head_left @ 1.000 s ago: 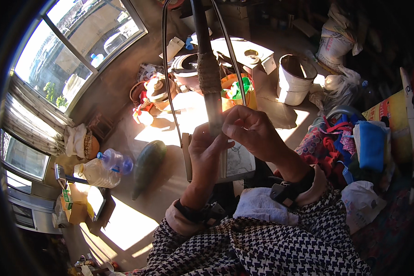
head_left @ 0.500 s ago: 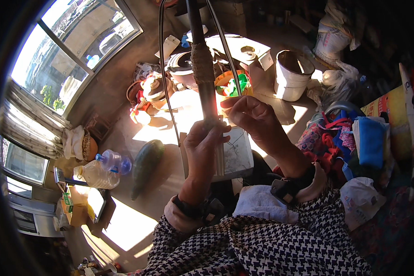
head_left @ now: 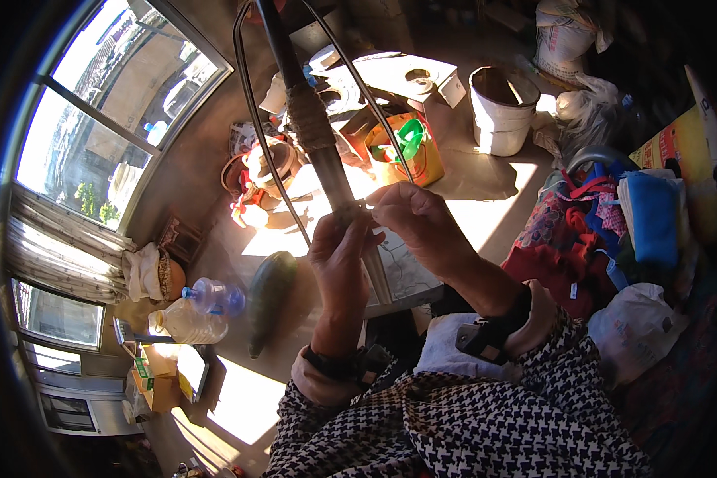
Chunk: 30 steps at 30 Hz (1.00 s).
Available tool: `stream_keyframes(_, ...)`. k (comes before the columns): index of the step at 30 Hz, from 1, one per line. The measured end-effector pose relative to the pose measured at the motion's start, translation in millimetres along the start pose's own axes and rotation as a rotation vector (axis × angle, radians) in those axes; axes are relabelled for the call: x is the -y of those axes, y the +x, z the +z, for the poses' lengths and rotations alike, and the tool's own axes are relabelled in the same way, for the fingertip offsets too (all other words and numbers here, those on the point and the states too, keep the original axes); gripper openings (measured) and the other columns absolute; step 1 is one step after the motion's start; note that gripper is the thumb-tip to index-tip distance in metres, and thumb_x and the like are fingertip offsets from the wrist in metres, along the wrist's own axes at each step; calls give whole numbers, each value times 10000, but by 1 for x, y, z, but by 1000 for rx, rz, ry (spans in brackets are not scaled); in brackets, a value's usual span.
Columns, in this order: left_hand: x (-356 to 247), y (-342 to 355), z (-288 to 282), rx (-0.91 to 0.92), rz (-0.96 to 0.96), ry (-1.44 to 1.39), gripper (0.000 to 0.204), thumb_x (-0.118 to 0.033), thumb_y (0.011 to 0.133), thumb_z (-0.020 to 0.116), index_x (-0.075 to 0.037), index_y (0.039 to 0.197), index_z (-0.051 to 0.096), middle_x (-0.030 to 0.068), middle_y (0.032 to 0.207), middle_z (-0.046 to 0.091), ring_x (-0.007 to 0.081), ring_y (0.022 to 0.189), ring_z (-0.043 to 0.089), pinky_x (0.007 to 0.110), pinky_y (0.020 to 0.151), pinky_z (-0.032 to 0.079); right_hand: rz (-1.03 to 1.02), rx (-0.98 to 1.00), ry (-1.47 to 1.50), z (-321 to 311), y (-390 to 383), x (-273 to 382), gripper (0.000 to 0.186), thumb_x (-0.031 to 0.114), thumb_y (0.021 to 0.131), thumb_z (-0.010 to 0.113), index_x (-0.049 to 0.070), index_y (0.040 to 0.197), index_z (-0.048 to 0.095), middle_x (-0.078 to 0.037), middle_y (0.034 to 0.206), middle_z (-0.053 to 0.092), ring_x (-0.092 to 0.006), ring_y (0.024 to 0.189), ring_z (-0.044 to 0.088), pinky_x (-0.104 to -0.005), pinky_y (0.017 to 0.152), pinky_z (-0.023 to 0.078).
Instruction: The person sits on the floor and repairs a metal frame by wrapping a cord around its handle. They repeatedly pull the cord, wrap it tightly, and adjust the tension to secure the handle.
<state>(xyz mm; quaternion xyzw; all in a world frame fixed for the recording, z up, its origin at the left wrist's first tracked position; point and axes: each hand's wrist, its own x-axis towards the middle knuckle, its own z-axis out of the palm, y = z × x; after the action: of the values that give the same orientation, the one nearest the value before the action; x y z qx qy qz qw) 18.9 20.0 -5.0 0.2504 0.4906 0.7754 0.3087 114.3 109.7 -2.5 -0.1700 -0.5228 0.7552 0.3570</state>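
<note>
A long dark pole (head_left: 334, 179) rises from near my lap, leaning to the left at its top. Cord is wound in a thick band (head_left: 309, 119) around its upper part, and a thin dark rod runs along each side, the left rod (head_left: 264, 135) and the right rod (head_left: 374, 103). My left hand (head_left: 336, 259) is closed around the pole below the cord. Beside it, my right hand (head_left: 422, 227) is closed in a pinch, fingertips at the pole; what they pinch is too small to tell. A grey-white flat panel (head_left: 410, 267) lies behind the pole's lower end.
A long green gourd (head_left: 272, 299) lies on the floor at left, beside clear plastic jugs (head_left: 215, 296). Farther off stand a yellow bucket (head_left: 426, 163) and a white bucket (head_left: 502, 119). Folded cloths (head_left: 653, 219) and a white plastic bag (head_left: 637, 327) are at right.
The pole's top has tilted left. My right hand has come down and closer to my left hand, its fingertips now at the pole. My left hand keeps its hold.
</note>
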Motion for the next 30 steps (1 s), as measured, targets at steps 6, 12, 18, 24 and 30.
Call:
stream_keyframes(6, 1, 0, 2, -22, -3, 25, 113, -25, 878, 590, -23, 991, 600, 77, 913, 649, 149, 767, 639, 285, 660, 558, 25, 6, -19, 2, 2, 5, 208, 163, 801, 589, -37, 854, 572, -53, 758, 595, -105, 729, 568, -259, 650, 489)
stream_keyframes(12, 0, 0, 4, -36, -6, 37, 96, -25, 873, 595, -5, 967, 590, 71, 886, 634, 141, 764, 629, 279, 661, 558, 81, 74, -84, -3, 3, 8, 256, 177, 823, 556, -51, 940, 565, -75, 832, 597, -116, 790, 559, -263, 707, 464)
stream_keyframes(18, 0, -1, 5, -31, 10, 59, 82, -29, 873, 601, -7, 950, 585, 61, 890, 620, 140, 781, 625, 276, 662, 556, 118, 89, -155, -6, 5, 11, 290, 198, 837, 544, -61, 966, 563, -79, 855, 594, -129, 814, 556, -264, 741, 454)
stream_keyframes(24, 2, -2, 6, -26, 23, 53, 85, -23, 873, 601, -11, 956, 586, 61, 902, 622, 150, 799, 635, 276, 662, 559, 16, 24, -131, -3, 7, 7, 248, 183, 779, 567, -65, 783, 566, -117, 719, 612, -157, 679, 599, -301, 619, 501)
stream_keyframes(30, 3, -4, 6, -27, 38, 51, 95, -19, 874, 600, -14, 969, 590, 63, 913, 629, 156, 810, 640, 278, 659, 562, 16, 19, -128, -1, 9, 5, 234, 172, 782, 564, -61, 767, 558, -118, 715, 612, -157, 661, 604, -298, 598, 507)
